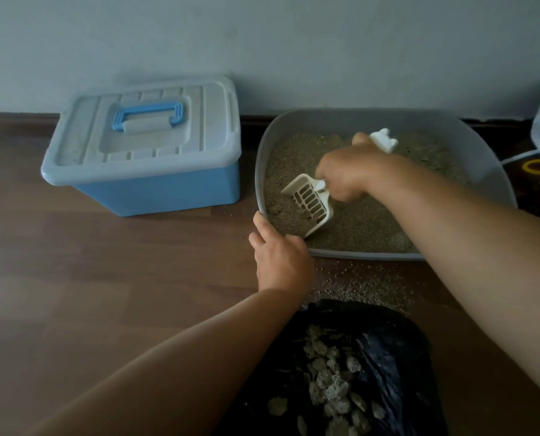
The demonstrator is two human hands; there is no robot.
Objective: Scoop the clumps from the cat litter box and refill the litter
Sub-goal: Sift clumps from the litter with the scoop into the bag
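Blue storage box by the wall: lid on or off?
On. The grey lid covers the whole top of the blue box, handle lying flat. Latched or not: cannot tell.

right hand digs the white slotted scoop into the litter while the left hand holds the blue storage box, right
No: the head view shows the left hand gripping the rim of the grey plastic litter tray instead; the rest holds.
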